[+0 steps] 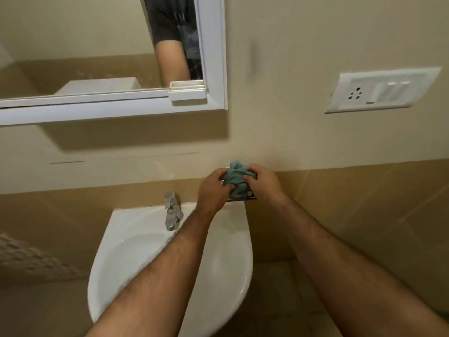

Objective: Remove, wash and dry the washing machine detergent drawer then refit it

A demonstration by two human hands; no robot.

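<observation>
both hands, left (213, 188) and right (261, 182), grip the bunched blue cloth (237, 177) between them above the sink (136, 239).

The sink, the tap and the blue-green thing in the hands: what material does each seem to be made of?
The sink looks like glazed white ceramic: smooth, with soft glossy highlights. The tap looks like chromed metal: silvery and mirror-bright. The blue-green cloth, gripped by the left hand and the right hand, looks like soft fabric, perhaps microfibre: matte and crumpled into folds.
</observation>
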